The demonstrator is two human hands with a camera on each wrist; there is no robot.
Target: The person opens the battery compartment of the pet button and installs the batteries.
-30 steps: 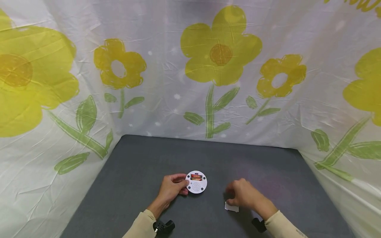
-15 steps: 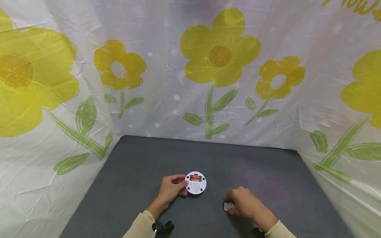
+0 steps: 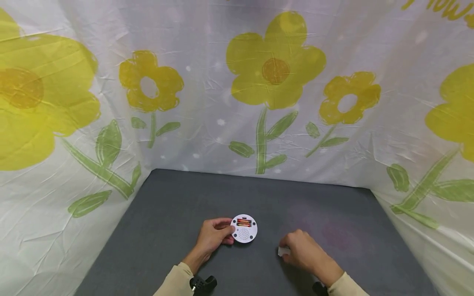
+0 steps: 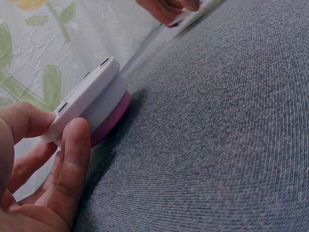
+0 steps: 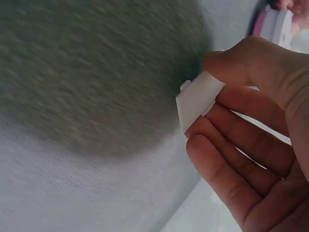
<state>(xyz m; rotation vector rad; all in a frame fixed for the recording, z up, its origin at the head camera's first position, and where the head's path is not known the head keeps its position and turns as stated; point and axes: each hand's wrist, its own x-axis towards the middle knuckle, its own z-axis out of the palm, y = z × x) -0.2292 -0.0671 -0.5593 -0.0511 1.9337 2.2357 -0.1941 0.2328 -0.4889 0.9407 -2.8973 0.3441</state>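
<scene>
My left hand (image 3: 212,237) grips the left edge of a round white battery-powered device (image 3: 244,234), its underside facing up. Two red batteries (image 3: 244,222) lie side by side in its uncovered compartment, above a patch of small speaker holes. Seen from the left wrist, the device (image 4: 94,99) has a pink band along its lower side and is pinched between thumb and fingers. To the right, my right hand (image 3: 303,249) pinches a small white battery cover (image 3: 283,251). The right wrist view shows the cover (image 5: 199,100) between thumb and fingers, small tabs on its edges.
A dark grey cloth-covered table (image 3: 192,193) lies under both hands. White fabric with yellow flowers (image 3: 275,70) hangs behind it and along both sides. Each wrist wears a black camera strap, the left one (image 3: 203,283) close over the table.
The right hand has closed its fingers on the battery cover, which lay flat on the table, and now holds it tilted. The left hand and the device have stayed nearly still.
</scene>
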